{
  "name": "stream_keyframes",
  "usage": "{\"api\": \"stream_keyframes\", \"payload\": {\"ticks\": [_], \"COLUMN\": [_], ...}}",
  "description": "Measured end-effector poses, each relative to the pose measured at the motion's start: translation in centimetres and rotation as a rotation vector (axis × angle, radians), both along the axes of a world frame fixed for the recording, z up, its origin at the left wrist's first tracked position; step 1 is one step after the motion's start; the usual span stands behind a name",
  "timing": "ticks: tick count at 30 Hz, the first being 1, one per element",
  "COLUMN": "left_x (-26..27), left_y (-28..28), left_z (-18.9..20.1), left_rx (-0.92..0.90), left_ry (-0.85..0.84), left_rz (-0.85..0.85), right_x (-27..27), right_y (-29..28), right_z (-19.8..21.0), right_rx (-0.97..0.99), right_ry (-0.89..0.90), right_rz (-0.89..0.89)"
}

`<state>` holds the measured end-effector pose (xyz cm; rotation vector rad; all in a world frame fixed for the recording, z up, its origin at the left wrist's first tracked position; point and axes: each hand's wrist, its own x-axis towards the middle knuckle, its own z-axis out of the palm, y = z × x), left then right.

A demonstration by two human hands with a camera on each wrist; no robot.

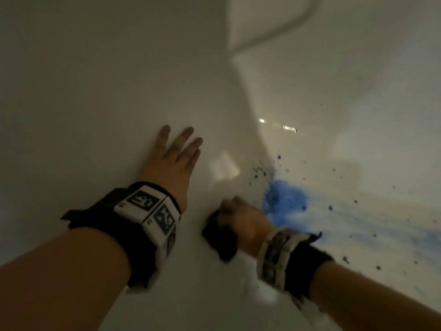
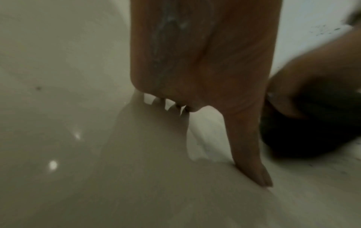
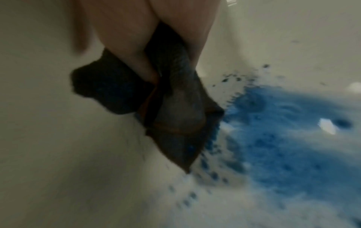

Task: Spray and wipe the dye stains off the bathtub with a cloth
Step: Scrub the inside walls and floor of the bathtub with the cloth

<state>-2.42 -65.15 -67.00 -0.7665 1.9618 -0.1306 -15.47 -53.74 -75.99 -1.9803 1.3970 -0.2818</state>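
Note:
A blue dye stain (image 1: 285,199) spreads over the white bathtub (image 1: 119,80), with streaks and dark specks trailing to the right. My right hand (image 1: 243,220) grips a dark crumpled cloth (image 1: 220,237) and presses it on the tub just left of the stain. In the right wrist view the cloth (image 3: 171,117) touches the edge of the blue dye stain (image 3: 283,131). My left hand (image 1: 173,156) lies flat on the tub wall, fingers straight and spread, holding nothing. From the left wrist, the left hand (image 2: 205,69) shows its thumb tip on the surface, and the cloth (image 2: 308,131) is at the right.
A pale hose (image 1: 274,27) curves across the upper tub wall. Dark dye specks (image 1: 260,172) dot the surface above the stain. Bright light reflections (image 1: 290,128) sit on the tub beyond the hands.

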Motion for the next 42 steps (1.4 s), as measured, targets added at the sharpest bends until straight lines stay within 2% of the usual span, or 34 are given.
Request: {"api": "stream_keyframes", "payload": {"ticks": [1, 2, 3, 4, 6, 8, 10, 13, 16, 19, 21, 25, 29, 32, 35, 37, 39, 42], "left_x": [0.3, 0.5, 0.7, 0.8, 0.7, 0.6, 0.7, 0.7, 0.6, 0.6, 0.7, 0.6, 0.4, 0.3, 0.3, 0.4, 0.8, 2.2], "left_y": [0.6, 1.1, 1.6, 2.1, 2.6, 3.0, 3.1, 3.4, 3.9, 4.0, 4.0, 4.2, 4.4, 4.5, 4.9, 5.5, 6.9, 10.0], "left_z": [0.1, 0.2, 0.2, 0.3, 0.2, 0.2, 0.0, -0.2, -0.5, -0.8, -1.0, -1.1, -1.1, -1.1, -1.2, -1.4, -1.7, -2.0], "left_rx": [0.016, 0.025, 0.031, 0.034, 0.034, 0.034, 0.031, 0.033, 0.036, 0.025, 0.022, 0.009, -0.009, -0.020, -0.009, 0.028, 0.107, 0.205], "left_ry": [-0.014, -0.024, -0.032, -0.039, -0.045, -0.051, -0.047, -0.044, -0.052, -0.040, -0.036, -0.037, -0.047, -0.040, -0.036, -0.036, -0.064, -0.115], "left_rz": [-0.008, -0.008, 0.002, 0.019, 0.041, 0.037, 0.030, 0.041, 0.055, 0.055, 0.063, 0.076, 0.080, 0.084, 0.086, 0.060, 0.015, 0.004], "right_x": [-0.4, -1.0, -1.7, -2.3, -2.7, -1.7, -0.4, 1.1, 1.4, -1.0, -2.6, -1.8, 0.3, 0.6, -0.5, -1.2, -1.3, 0.5], "right_y": [-1.0, -2.1, -3.1, -4.0, -4.5, -4.4, -3.5, -0.6, 2.8, 2.9, 1.8, -0.1, -0.5, 0.4, 2.4, 4.1, 6.1, 9.1], "right_z": [1.4, 2.1, 3.0, 3.2, 2.7, 2.2, 1.4, 1.8, 2.3, 3.4, 3.6, 2.4, 1.5, 1.8, 4.2, 6.3, 7.9, 7.6], "right_rx": [-0.089, -0.061, 0.002, 0.054, 0.244, 0.437, 0.473, 0.398, 0.419, 0.264, 0.238, 0.434, 0.458, 0.445, 0.492, 0.554, 0.727, 0.908], "right_ry": [-0.127, -0.240, -0.265, -0.191, 0.050, 0.277, 0.439, 0.476, 0.386, 0.246, 0.313, 0.467, 0.460, 0.294, 0.109, 0.025, -0.025, 0.039], "right_rz": [-0.272, -0.571, -0.758, -0.818, -0.680, -0.432, -0.238, -0.067, 0.005, -0.227, -0.347, -0.173, -0.175, -0.248, -0.280, -0.212, -0.073, 0.164]}}
